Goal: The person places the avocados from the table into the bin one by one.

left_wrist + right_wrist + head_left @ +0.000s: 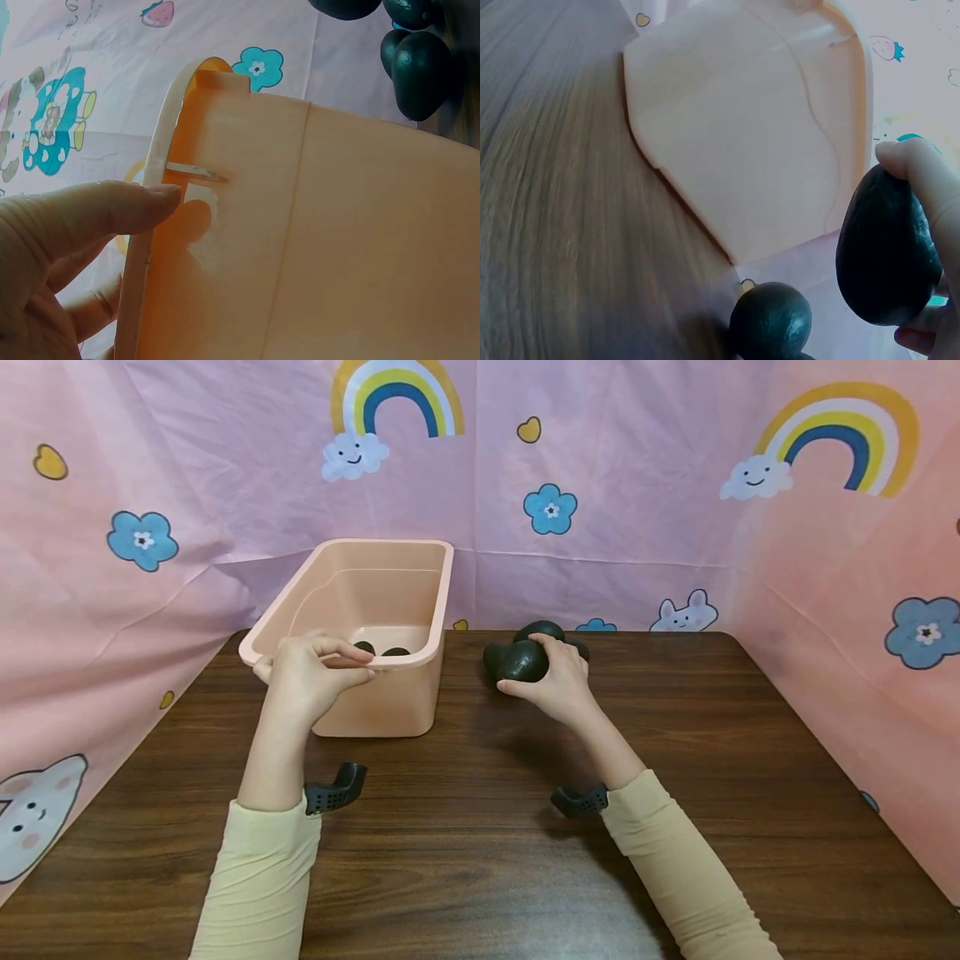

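My left hand [303, 681] pinches the near rim of a peach plastic bin [378, 706], thumb outside and fingers over the edge. Inside the bin, the tops of two dark avocados [395, 652] show above the rim. To the right of the bin, my right hand [561, 681] holds a dark green avocado [889, 247] between thumb and fingers. Right behind it lie more avocados [540, 628] in a small cluster, partly covered by the hand and the held one. In the right wrist view a rounder-looking avocado [771, 321] sits below the held one.
The dark wooden table [450, 860] ends at a pink and purple cloth backdrop [600, 527] printed with rainbows and flowers, which also rises along both sides. A black strap piece [337, 789] sits at my left wrist, another [579, 802] at my right.
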The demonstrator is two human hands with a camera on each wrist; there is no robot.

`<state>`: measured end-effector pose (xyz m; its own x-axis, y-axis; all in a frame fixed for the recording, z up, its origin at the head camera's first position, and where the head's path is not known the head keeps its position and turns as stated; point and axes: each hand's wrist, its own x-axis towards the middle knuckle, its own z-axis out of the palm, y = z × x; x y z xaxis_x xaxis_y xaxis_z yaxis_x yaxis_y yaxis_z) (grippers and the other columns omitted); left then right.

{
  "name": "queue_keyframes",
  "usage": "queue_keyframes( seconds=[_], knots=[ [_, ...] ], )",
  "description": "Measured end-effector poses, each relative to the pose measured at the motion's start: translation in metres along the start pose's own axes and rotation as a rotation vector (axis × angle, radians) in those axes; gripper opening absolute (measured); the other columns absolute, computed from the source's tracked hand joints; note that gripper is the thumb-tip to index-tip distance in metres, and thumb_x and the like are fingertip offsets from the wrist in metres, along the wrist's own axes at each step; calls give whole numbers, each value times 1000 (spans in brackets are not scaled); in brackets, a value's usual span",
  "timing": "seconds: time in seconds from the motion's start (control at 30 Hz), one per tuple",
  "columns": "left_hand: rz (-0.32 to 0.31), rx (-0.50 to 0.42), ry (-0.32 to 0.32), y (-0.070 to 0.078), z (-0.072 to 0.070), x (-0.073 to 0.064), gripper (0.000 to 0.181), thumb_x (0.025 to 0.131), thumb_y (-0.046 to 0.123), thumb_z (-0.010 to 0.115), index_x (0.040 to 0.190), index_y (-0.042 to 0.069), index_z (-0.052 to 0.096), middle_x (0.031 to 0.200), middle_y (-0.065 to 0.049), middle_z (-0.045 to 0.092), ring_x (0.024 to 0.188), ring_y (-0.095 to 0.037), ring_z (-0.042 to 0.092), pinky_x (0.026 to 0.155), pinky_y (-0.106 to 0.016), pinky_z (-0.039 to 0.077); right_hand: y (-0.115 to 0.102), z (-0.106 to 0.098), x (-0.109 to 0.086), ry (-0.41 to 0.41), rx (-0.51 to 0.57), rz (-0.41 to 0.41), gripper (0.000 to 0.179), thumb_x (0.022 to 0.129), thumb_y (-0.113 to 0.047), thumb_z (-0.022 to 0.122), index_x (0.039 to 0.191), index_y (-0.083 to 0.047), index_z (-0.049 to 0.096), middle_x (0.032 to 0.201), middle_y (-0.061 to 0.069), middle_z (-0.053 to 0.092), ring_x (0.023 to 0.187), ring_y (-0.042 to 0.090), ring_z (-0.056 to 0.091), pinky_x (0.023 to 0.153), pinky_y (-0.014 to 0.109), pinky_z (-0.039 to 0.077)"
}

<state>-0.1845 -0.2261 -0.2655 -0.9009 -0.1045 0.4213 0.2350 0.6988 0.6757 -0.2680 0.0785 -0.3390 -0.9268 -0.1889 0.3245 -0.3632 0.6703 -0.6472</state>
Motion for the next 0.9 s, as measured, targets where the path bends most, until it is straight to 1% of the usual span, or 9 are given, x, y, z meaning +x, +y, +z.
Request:
queue_keyframes(
  seconds=[0.23, 0.43, 0.63, 0.9],
  knots=[
    [-2, -11, 8, 0, 2, -1, 20, 71, 14, 85, 89, 8, 77, 101, -7, 67, 108, -23, 48, 95, -56, -1, -11, 0, 3, -5, 21, -6, 88, 70, -52, 79, 141, -14, 43, 135, 8, 49, 129, 30, 32, 105, 52, 15],
    [1, -11, 7, 1, 2, -1, 20, 71, 15, 85, 88, 7, 77, 100, -7, 67, 108, -25, 46, 95, -56, -1, -22, 0, 7, 0, 25, -18, 89, 69, -53, 79, 141, -14, 43, 137, 6, 47, 131, 28, 30, 105, 51, 16],
    [-5, -8, 6, 1, 2, 0, 21, 71, 16, 86, 88, 8, 77, 100, -6, 67, 108, -23, 46, 95, -55, -1, -30, -1, 12, 19, 2, -40, 89, 69, -54, 79, 140, -14, 44, 135, 7, 48, 128, 28, 32, 104, 50, 18],
    [-6, -2, 6, 1, 2, 0, 21, 70, 16, 86, 88, 7, 77, 101, -7, 67, 109, -24, 45, 95, -55, -1, -42, -4, 17, 31, -13, -71, 89, 68, -54, 79, 139, -12, 45, 134, 7, 49, 126, 28, 35, 104, 48, 19]
  ],
)
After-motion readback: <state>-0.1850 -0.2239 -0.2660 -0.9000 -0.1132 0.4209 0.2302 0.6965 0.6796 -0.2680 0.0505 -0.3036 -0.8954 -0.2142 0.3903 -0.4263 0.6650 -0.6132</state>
